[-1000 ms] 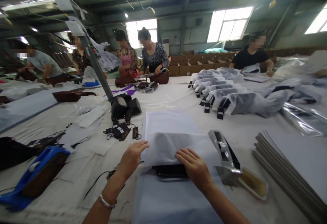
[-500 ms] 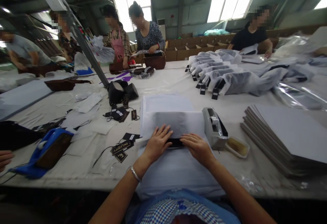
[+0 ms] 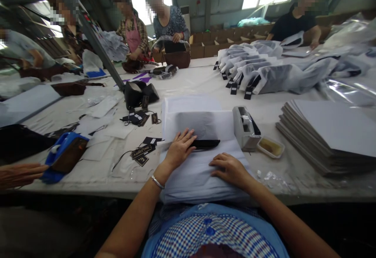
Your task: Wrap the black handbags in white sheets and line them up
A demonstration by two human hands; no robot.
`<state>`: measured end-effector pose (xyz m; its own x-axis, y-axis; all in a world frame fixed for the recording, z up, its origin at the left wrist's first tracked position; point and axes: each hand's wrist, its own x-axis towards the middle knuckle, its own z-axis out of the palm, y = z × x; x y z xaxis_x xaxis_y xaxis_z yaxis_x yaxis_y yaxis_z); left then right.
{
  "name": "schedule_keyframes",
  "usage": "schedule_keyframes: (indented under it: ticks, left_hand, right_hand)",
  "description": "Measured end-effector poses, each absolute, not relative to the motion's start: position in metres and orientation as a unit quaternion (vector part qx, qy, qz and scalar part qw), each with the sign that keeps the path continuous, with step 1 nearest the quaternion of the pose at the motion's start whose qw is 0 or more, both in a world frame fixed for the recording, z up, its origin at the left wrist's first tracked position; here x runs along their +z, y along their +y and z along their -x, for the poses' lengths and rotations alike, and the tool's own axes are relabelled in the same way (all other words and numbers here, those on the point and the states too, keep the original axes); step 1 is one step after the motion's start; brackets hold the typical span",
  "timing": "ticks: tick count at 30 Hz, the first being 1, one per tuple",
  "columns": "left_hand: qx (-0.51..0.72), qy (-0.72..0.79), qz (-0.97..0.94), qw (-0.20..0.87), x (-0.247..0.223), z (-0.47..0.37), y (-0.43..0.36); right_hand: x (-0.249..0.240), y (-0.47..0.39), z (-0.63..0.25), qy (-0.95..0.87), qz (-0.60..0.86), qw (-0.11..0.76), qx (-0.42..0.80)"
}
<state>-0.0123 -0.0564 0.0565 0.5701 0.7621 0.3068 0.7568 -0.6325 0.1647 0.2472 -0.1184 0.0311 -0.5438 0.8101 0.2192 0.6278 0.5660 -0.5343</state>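
1. Black item, perhaps a bag, partly under white paper, left of the tape dispenser.
2. Left hand flat, right hand loosely spread.
3. Worktop: boards right of the dispenser; cartons far beyond.

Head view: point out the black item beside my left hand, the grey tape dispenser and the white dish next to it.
Black item (image 3: 206,144): head view, on its exposed dark strip.
Grey tape dispenser (image 3: 250,142): head view, on its lower body.
White dish (image 3: 277,155): head view, on its near wall.
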Motion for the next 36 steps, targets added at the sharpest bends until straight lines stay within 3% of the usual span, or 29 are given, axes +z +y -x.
schedule_keyframes:
  ticks: [12,22,28,36]
  left_hand:
    - [0.189,0.424,-0.880,0.099,0.079,0.017,-0.047]
    - [0.177,0.420,-0.881,0.124,0.089,0.018,-0.045]
    - [0.176,0.419,-0.881,0.134,0.088,0.018,-0.045]
    - [0.159,0.410,-0.876,0.198,0.107,0.025,-0.036]
  right_hand:
    - [0.057,-0.096,-0.247,-0.815,0.455,0.166,0.317]
    - [0.055,-0.100,-0.232,-0.850,0.435,0.124,0.270]
    - [0.044,-0.100,-0.231,-0.825,0.442,0.145,0.322]
    - [0.081,-0.075,-0.235,-0.792,0.466,0.213,0.332]
